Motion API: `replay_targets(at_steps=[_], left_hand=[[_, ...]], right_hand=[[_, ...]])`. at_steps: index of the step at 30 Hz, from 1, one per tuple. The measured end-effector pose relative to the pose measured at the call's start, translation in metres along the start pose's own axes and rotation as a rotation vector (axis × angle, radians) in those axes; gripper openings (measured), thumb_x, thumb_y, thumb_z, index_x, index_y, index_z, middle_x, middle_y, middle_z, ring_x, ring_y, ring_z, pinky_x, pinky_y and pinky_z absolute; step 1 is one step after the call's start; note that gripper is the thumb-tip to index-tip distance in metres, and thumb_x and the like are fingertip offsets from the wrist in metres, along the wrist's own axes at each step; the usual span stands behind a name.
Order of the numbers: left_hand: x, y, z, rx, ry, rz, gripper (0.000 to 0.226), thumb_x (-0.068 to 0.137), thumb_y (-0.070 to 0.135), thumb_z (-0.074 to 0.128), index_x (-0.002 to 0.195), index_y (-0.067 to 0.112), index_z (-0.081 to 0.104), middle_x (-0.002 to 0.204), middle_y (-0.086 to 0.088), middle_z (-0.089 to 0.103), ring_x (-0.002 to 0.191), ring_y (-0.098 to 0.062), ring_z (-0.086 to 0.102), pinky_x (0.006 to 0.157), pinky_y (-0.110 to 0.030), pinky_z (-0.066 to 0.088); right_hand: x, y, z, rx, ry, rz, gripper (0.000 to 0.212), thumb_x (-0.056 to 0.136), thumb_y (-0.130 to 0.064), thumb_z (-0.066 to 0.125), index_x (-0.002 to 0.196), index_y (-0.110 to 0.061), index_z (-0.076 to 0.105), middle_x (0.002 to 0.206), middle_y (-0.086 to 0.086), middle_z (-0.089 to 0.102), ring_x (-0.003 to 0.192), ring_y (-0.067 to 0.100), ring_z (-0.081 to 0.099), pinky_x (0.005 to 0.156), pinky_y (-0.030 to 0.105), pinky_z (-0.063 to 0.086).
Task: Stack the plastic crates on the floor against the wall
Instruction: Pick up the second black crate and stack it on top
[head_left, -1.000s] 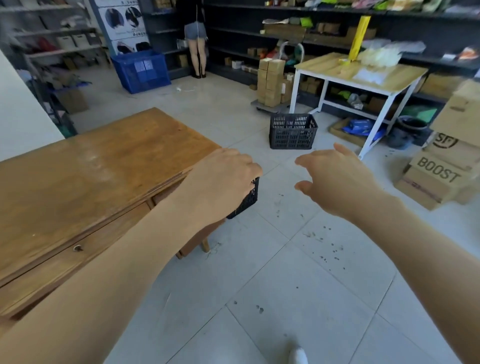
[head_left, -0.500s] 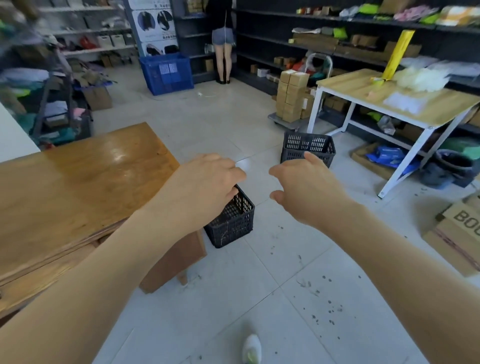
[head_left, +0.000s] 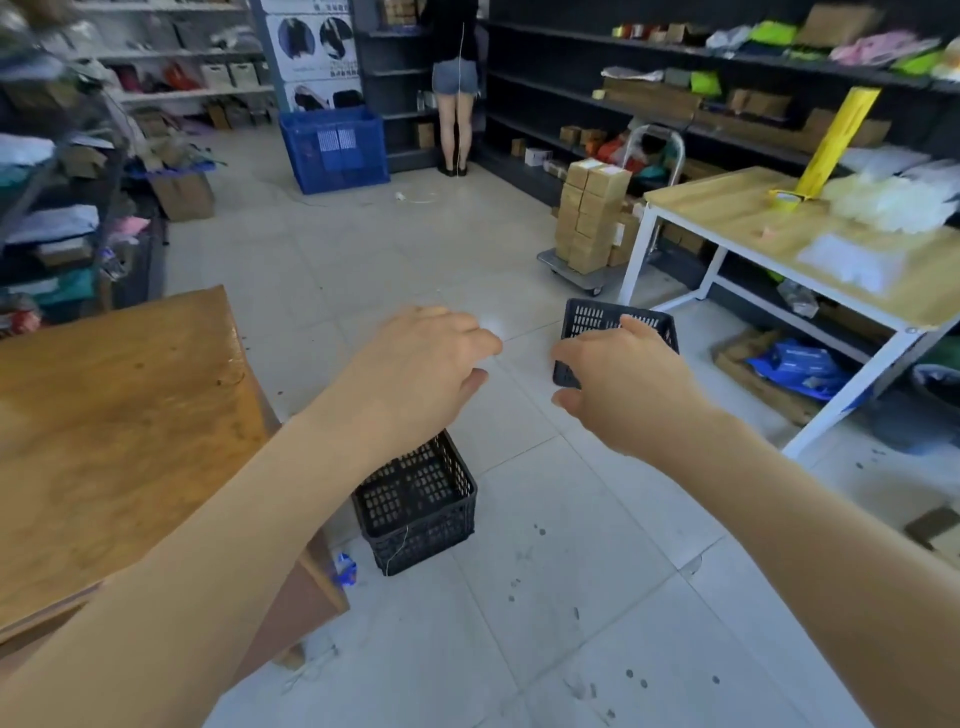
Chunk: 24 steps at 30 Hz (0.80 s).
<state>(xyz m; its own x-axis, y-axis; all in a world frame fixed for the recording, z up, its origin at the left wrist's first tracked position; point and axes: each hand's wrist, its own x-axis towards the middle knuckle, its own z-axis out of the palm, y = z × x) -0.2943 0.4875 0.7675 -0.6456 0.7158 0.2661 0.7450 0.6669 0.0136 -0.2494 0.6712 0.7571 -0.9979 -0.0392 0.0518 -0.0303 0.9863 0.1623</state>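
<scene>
Two black slatted plastic crates stand on the tiled floor. The near crate (head_left: 421, 504) sits beside the corner of the wooden desk, below my left wrist. The far crate (head_left: 602, 322) stands farther off near the white table's leg, partly hidden by my right hand. My left hand (head_left: 421, 364) hovers in the air above the near crate, fingers loosely curled and holding nothing. My right hand (head_left: 623, 384) is stretched forward beside it, fingers apart and empty. Neither hand touches a crate.
A wooden desk (head_left: 114, 431) fills the left. A white-framed table (head_left: 810, 244) stands right, with a cart of cardboard boxes (head_left: 592, 218) behind the far crate. A big blue crate (head_left: 335, 148) and a standing person (head_left: 457, 88) are at the back shelves.
My view has moved forward and swung left, so the near crate has come out from behind my left hand. Both hands have stayed raised and empty.
</scene>
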Motion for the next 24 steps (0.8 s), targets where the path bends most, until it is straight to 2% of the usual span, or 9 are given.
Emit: replay_targets(at_steps=[4, 9, 14, 18, 21, 24], left_hand=[[0.061, -0.006, 0.024, 0.016, -0.004, -0.085, 0.026, 0.090, 0.018, 0.059, 0.115, 0.010, 0.066, 0.105, -0.008, 0.068, 0.101, -0.031, 0.060, 0.088, -0.039, 0.042], [0.135, 0.006, 0.049, 0.055, -0.017, -0.268, 0.035, 0.095, 0.027, 0.050, 0.129, 0.019, 0.056, 0.123, 0.000, 0.061, 0.115, -0.022, 0.052, 0.097, -0.032, 0.035], [0.190, 0.011, 0.067, 0.060, -0.011, -0.439, 0.033, 0.094, 0.023, 0.051, 0.125, 0.017, 0.059, 0.122, -0.003, 0.062, 0.114, -0.024, 0.053, 0.097, -0.032, 0.034], [0.216, 0.003, 0.076, 0.070, -0.019, -0.583, 0.032, 0.095, 0.022, 0.050, 0.125, 0.017, 0.059, 0.124, -0.001, 0.060, 0.114, -0.023, 0.053, 0.098, -0.035, 0.039], [0.229, -0.014, 0.087, 0.097, -0.007, -0.665, 0.032, 0.094, 0.022, 0.051, 0.124, 0.017, 0.060, 0.122, -0.001, 0.061, 0.113, -0.021, 0.054, 0.098, -0.038, 0.040], [0.243, -0.036, 0.099, 0.104, 0.017, -0.745, 0.033, 0.094, 0.023, 0.051, 0.126, 0.018, 0.058, 0.124, 0.001, 0.061, 0.115, -0.020, 0.053, 0.100, -0.035, 0.039]], right_hand=[[0.063, 0.051, 0.020, 0.017, 0.013, -0.092, 0.031, 0.095, -0.037, 0.048, 0.119, -0.018, 0.055, 0.110, 0.003, 0.064, 0.101, 0.025, 0.059, 0.107, 0.035, 0.026], [0.135, 0.117, 0.039, 0.028, 0.025, -0.242, 0.034, 0.095, -0.037, 0.049, 0.123, -0.018, 0.055, 0.112, 0.004, 0.063, 0.106, 0.025, 0.058, 0.110, 0.036, 0.023], [0.198, 0.170, 0.043, -0.017, 0.000, -0.385, 0.037, 0.097, -0.036, 0.045, 0.128, -0.017, 0.051, 0.118, 0.005, 0.061, 0.107, 0.026, 0.055, 0.107, 0.034, 0.027], [0.247, 0.178, 0.049, 0.005, -0.015, -0.501, 0.036, 0.098, -0.032, 0.044, 0.131, -0.016, 0.050, 0.124, 0.006, 0.059, 0.116, 0.028, 0.052, 0.109, 0.034, 0.023], [0.285, 0.171, 0.059, 0.009, 0.015, -0.611, 0.033, 0.098, -0.029, 0.044, 0.127, -0.014, 0.052, 0.119, 0.007, 0.061, 0.110, 0.027, 0.055, 0.103, 0.031, 0.027], [0.326, 0.160, 0.071, -0.012, 0.049, -0.711, 0.034, 0.097, -0.030, 0.045, 0.126, -0.015, 0.053, 0.116, 0.006, 0.063, 0.106, 0.026, 0.059, 0.107, 0.032, 0.028]])
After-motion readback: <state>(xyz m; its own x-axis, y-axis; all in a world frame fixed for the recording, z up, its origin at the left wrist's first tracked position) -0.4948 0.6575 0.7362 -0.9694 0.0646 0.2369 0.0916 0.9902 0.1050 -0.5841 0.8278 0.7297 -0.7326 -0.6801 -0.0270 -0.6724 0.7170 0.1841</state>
